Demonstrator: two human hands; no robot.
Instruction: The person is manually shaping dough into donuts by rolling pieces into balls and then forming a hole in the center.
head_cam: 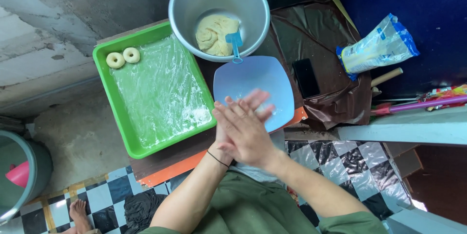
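Dough (216, 33) heaped in a metal bowl (194, 0), well beyond the fingertips, blue scraper (235, 44) resting on it. Right hand (245, 134) pressed flat over left hand (243, 110), palms together, anything between them hidden, above a blue cutting board (253, 76). Two dough rings (123, 57) in the green tray (116, 112), off to the left.

A makeshift home kitchen corner. A green tray (155, 93) lined with floured plastic film sits on a low board, two raw dough rings (123, 57) at its far corner; beside it a metal bowl (219, 0) of dough, bare concrete wall behind, checkered floor below.
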